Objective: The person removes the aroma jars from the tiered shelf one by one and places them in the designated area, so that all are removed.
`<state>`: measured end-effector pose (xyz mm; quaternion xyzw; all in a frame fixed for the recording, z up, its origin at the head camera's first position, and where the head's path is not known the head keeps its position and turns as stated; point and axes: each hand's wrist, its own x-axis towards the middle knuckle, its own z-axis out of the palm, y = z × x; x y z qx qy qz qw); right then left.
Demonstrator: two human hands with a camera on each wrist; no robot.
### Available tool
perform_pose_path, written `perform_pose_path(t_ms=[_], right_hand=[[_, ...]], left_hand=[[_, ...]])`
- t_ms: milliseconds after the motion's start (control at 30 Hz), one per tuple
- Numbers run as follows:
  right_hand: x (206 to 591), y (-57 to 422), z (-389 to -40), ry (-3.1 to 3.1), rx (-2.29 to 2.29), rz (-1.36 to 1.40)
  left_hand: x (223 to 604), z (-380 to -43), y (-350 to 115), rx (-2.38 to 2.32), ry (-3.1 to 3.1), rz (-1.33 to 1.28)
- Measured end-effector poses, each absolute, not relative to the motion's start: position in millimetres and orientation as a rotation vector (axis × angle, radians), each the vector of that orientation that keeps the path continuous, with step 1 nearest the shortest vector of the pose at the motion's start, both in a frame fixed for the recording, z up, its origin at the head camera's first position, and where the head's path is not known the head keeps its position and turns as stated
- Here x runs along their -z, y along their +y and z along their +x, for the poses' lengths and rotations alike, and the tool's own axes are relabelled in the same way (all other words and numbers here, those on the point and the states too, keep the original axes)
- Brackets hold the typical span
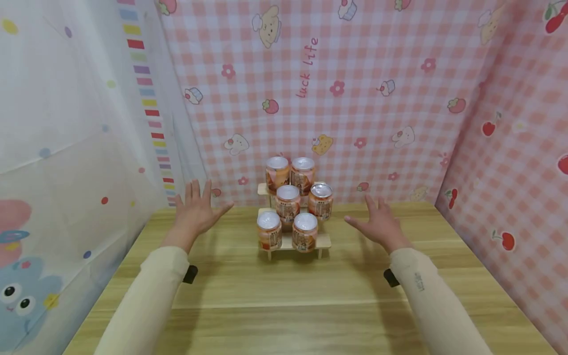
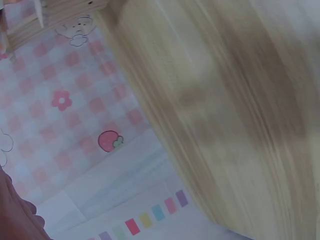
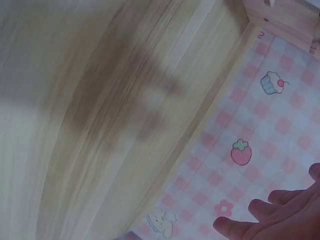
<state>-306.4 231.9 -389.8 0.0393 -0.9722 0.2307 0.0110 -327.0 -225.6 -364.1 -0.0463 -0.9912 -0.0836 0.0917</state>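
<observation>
Upright, orange-labelled cylindrical metal cans (image 1: 289, 206) are flanked by bare left hand (image 1: 194, 209) and nearer right hand (image 1: 380, 223), both outspread, empty.

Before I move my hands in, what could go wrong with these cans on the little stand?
The top left can and top right can sit very close together, so gripping one might knock the other. The stand has slim legs; a bump from your left hand or right hand could shift it and topple cans. Reaching for the upper tiers might also catch the front left can.
</observation>
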Motion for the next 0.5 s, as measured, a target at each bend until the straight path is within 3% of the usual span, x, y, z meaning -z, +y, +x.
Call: perform_pose_path(t_ms=[500], right_hand=[[407, 219, -305, -2.889, -1.198, 0.088]], left_hand=[[346, -334, -213, 0.651, -2.923, -0.122]])
